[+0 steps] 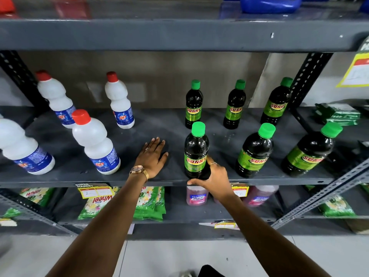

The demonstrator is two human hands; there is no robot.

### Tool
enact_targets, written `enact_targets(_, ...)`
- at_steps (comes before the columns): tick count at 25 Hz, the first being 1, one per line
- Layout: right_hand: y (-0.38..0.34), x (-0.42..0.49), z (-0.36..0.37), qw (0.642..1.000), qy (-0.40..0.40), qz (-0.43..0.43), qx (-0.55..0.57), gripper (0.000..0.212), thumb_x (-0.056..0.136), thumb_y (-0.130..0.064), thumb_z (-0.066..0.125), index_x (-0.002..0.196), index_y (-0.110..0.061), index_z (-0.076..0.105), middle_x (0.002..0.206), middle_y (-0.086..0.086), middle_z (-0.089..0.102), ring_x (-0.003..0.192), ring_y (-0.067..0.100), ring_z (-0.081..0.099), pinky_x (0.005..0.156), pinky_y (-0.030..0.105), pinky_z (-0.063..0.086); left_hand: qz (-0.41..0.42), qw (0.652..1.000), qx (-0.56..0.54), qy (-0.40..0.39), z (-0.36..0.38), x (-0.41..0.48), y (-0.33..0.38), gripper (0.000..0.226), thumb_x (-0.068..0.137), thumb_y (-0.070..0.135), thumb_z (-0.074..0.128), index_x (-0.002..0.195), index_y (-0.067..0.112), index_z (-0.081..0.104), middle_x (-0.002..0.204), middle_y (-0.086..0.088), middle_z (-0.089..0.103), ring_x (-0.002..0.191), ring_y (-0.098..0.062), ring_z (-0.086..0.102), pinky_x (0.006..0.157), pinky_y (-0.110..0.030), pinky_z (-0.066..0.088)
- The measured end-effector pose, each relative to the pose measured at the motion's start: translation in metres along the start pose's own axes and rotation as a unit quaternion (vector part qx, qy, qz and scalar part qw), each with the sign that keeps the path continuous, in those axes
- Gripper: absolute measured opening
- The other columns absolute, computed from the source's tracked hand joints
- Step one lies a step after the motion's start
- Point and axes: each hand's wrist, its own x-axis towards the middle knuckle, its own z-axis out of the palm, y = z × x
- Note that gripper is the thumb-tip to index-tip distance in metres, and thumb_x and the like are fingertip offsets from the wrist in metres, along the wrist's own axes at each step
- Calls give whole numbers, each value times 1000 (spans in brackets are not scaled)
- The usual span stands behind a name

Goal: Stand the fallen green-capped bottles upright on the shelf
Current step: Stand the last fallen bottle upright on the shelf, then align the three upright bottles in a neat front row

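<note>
A: Stock?
B: 6 dark, glossy green-capped bottles (233, 108) upright on the grey shelf (139, 132).
A: Hands?
B: Right hand (214, 179) grips the front bottle (196, 150); left hand (152, 156) flat, spread.

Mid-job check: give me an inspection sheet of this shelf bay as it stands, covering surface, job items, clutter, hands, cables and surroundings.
Surface: dark grey metal shelf, dusty, bare between the groups.
Job's things: six dark green-capped Sunny bottles, all upright; three at the back, three in front, including the front-left bottle.
Clutter: four white red-capped Rin bottles, upright, on the left.
Hands: left hand flat on the shelf, open; right hand wrapped around the front-left bottle's base.
Cables: nothing seen.
Surroundings: green detergent packets and pink bottles on the shelf below; blue container above.
</note>
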Motion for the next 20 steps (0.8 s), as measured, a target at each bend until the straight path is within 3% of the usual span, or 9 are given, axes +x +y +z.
enact_targets(4, -6, -5, -6, 999, -25, 5, 33, 99, 54, -50, 88, 138, -17, 48, 123, 1, 67, 112, 15, 60, 89, 21, 45, -30, 999, -43, 9, -7, -8, 7, 57, 97, 36, 38, 146, 11, 24, 158, -11, 20, 147, -22, 12, 122, -36, 8)
enact_targets(6, -1, -23, -11, 994, -20, 26, 101, 108, 54, -53, 87, 146, -23, 40, 136, -6, 57, 122, 7, 53, 100, 24, 43, -73, 985, -150, 54, -6, -29, 16, 57, 96, 32, 45, 145, 10, 27, 156, -14, 25, 146, -25, 16, 120, -37, 12)
enact_targets(7, 5, -37, -15, 991, 4, 43, 131, 101, 56, -56, 85, 143, -30, 42, 138, -11, 53, 123, 4, 52, 101, 21, 42, -100, 966, -215, 105, -4, -44, 24, 55, 95, 29, 47, 144, 10, 30, 154, -15, 29, 145, -26, 20, 119, -37, 15)
enact_targets(10, 32, -84, -48, 969, 203, 53, 133, 52, 68, -63, 74, 114, -51, 51, 114, -11, 60, 103, 9, 60, 85, 16, 45, -143, 896, -291, 304, 1, -95, 68, 48, 92, 28, 50, 137, 13, 39, 142, -13, 45, 134, -24, 37, 110, -29, 28)
enact_targets(12, 52, -99, -81, 928, 342, 65, 131, 41, 76, -55, 72, 108, -47, 48, 107, 2, 53, 92, 22, 58, 82, 29, 47, -81, 885, -278, 365, 8, -120, 110, 44, 89, 27, 52, 130, 11, 45, 129, -11, 52, 122, -18, 45, 103, -24, 35)
enact_targets(14, 71, -100, -114, 904, 404, 82, 117, 51, 79, -38, 77, 119, -29, 46, 117, 7, 44, 100, 16, 52, 89, 31, 45, 22, 903, -279, 328, 16, -132, 159, 41, 89, 29, 54, 127, 16, 48, 122, -5, 55, 116, -10, 46, 101, -18, 34)
enact_targets(16, 92, -89, -144, 912, 387, 111, 83, 78, 76, -30, 80, 138, -9, 38, 135, 10, 38, 122, 12, 44, 102, 20, 34, 90, 925, -284, 236, 22, -124, 204, 47, 89, 40, 53, 131, 23, 43, 124, 0, 54, 117, -5, 44, 103, -11, 29)
enact_targets(18, 111, -73, -173, 938, 306, 133, 88, 97, 71, -28, 85, 148, -7, 30, 148, 7, 37, 132, 12, 39, 108, 15, 28, 62, 937, -298, 172, 29, -98, 242, 68, 83, 49, 58, 139, 22, 33, 136, -1, 47, 125, -5, 38, 107, -12, 24)
enact_targets(20, 126, -63, -192, 962, 233, 117, 76, 92, 68, -24, 87, 143, -11, 37, 136, 4, 53, 116, 5, 49, 96, 10, 34, -31, 934, -338, 114, 39, -70, 263, 94, 73, 52, 70, 145, 16, 22, 146, -5, 40, 134, -15, 33, 112, -25, 24)
